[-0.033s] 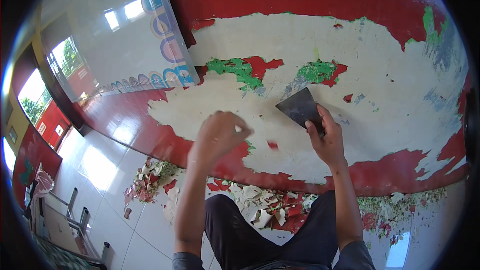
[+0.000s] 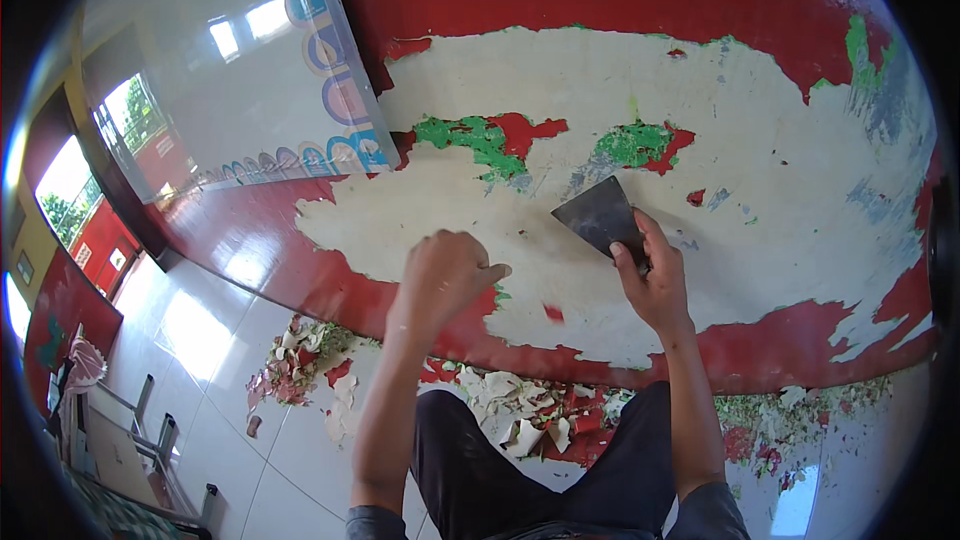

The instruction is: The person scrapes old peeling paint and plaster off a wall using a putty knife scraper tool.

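Observation:
My right hand grips a putty knife by its handle, most of which is hidden in the fingers. Its broad dark blade points up and left in front of the wall. Left of it, my left hand is closed, its fingers curled under and its thumb sticking out to the right; nothing shows in it. A small red paint flake, slightly blurred, appears in the air between my hands. The wall is bared to a pale layer, with green and red paint patches left on it.
Peeled paint scraps lie along the wall's foot and between my knees, with another heap on the tiled floor at left. A whiteboard covers the upper left wall. Folding chairs stand at the lower left, near a doorway.
My left hand has shifted slightly right and down, its thumb now farther from the curled fingers. The red flake has dropped a little lower. The right hand and putty knife look unmoved.

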The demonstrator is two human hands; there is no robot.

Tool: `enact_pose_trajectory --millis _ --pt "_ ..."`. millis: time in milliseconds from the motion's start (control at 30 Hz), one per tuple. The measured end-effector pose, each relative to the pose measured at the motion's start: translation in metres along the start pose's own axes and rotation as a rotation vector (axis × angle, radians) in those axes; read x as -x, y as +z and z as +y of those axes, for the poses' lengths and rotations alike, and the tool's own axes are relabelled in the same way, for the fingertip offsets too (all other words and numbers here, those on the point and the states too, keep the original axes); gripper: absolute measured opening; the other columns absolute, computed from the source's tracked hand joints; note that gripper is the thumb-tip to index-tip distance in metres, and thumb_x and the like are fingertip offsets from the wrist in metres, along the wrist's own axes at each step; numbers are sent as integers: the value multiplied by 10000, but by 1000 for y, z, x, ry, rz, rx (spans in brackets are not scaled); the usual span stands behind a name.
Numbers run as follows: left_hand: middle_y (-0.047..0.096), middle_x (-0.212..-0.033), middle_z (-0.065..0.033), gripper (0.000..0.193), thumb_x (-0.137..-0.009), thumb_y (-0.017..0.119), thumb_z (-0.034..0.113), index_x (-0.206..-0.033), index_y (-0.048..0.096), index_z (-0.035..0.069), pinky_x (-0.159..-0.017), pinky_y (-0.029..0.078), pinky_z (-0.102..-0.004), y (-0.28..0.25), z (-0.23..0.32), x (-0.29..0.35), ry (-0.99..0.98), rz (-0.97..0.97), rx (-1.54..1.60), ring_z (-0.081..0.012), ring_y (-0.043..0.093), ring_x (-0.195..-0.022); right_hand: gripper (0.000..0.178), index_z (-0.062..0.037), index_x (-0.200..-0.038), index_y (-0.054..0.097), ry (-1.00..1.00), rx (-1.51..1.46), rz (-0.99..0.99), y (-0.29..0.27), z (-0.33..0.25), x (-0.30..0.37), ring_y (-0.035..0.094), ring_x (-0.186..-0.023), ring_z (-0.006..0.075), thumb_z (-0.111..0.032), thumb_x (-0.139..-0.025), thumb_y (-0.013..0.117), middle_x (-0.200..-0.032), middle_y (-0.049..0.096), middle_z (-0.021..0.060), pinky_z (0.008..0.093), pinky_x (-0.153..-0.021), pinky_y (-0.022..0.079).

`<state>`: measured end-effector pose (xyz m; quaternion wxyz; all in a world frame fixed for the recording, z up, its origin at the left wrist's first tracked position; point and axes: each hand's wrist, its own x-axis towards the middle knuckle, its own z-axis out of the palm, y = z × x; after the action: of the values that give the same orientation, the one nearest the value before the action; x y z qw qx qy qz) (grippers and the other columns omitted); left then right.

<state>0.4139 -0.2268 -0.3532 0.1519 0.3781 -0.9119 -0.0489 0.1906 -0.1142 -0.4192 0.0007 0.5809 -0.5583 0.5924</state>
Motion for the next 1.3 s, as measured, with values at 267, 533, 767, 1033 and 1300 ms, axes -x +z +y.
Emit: enact_pose_trajectory --millis 267,533,767,1033,1300 --pt "596 -970 -127 282 -767 657 132 -1017 577 29 -778 469 -412 33 15 -2 49 440 320 -335 584 -886 396 56 -1209 488 -60 -17 6 1 6 2 681 -836 281 -54 -850 615 -963 656 230 305 -729 502" --pt "587 -1064 -103 324 -754 721 75 -1060 642 5 -807 416 -371 35 32 -61 219 1261 470 -272 531 -931 391 28 -1218 497 19 -60 -40 3 4 7 607 -699 124 -37 -850 614 -820 637 132 247 -640 459" --pt "600 -1051 -56 265 -741 752 77 -1001 707 52 -703 421 -324 43 54 -76 63 1453 498 -200 508 -857 414 26 -1255 471 171 -198 -5 -7 -2 6 576 -661 76 -40 -868 604 -765 630 68 214 -589 432" --pt "608 -1023 -99 183 -786 681 44 -968 683 22 -813 450 -323 31 65 -75 23 1416 812 -226 564 -938 400 25 -1254 461 152 -147 -82 -12 4 7 572 -656 66 -53 -883 592 -792 635 72 195 -558 409" --pt "577 -1045 -186 278 -756 460 -8 -995 600 -36 -875 434 -386 52 22 -82 289 1482 647 -313 547 -1013 463 -16 -1333 367 283 -411 -119 1 -35 0 565 -664 88 -57 -911 552 -829 633 65 236 -570 450"
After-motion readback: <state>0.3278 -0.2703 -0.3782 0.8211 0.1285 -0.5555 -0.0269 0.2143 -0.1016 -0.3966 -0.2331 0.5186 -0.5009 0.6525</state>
